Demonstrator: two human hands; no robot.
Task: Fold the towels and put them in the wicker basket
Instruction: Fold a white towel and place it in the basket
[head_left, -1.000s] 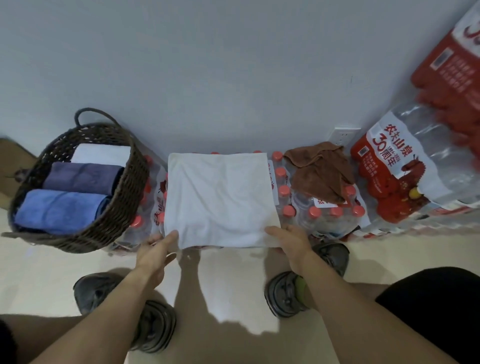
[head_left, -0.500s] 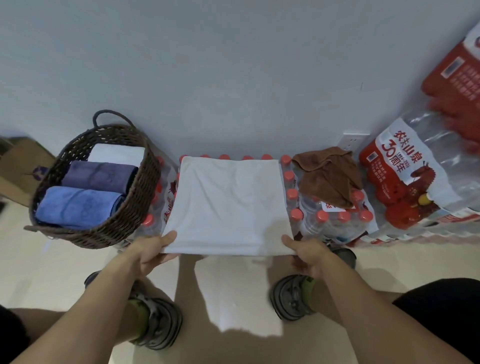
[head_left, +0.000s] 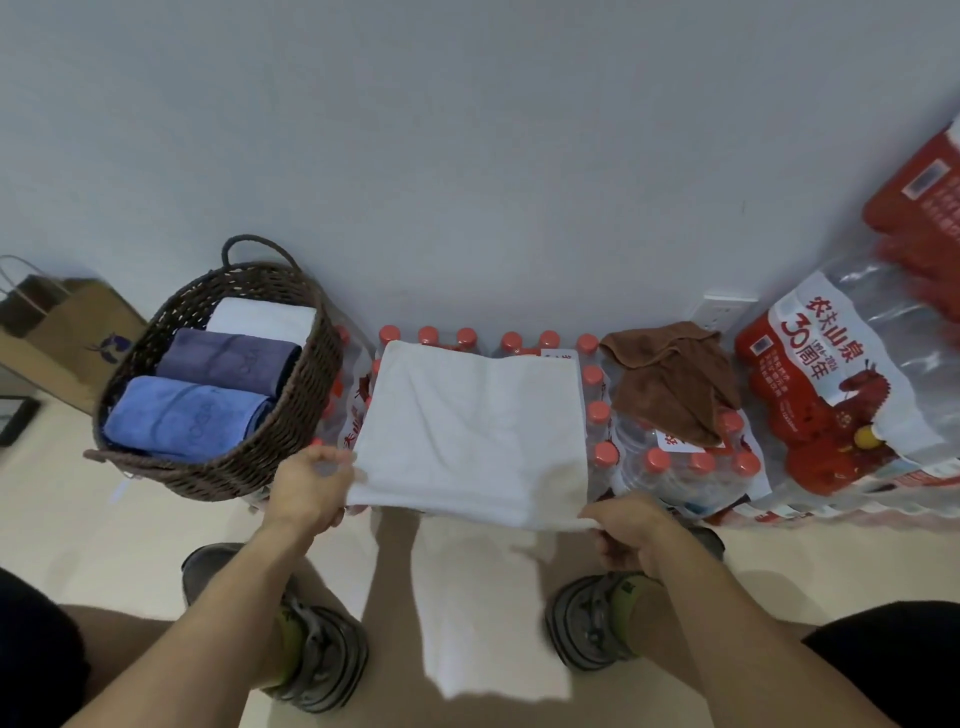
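White towel (head_left: 470, 431), near edge pinched by both hands.

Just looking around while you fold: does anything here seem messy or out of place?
The brown towel lies crumpled in a heap on the bottled-water pack, unfolded, while three folded towels sit neatly in the wicker basket. The white towel lies flat.

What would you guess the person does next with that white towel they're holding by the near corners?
Probably lift the near edge and fold it away toward the wall. The white towel lies flat across the bottle packs, with the left hand and right hand each pinching a near corner. The wicker basket already holds three folded towels; this one is still too wide.
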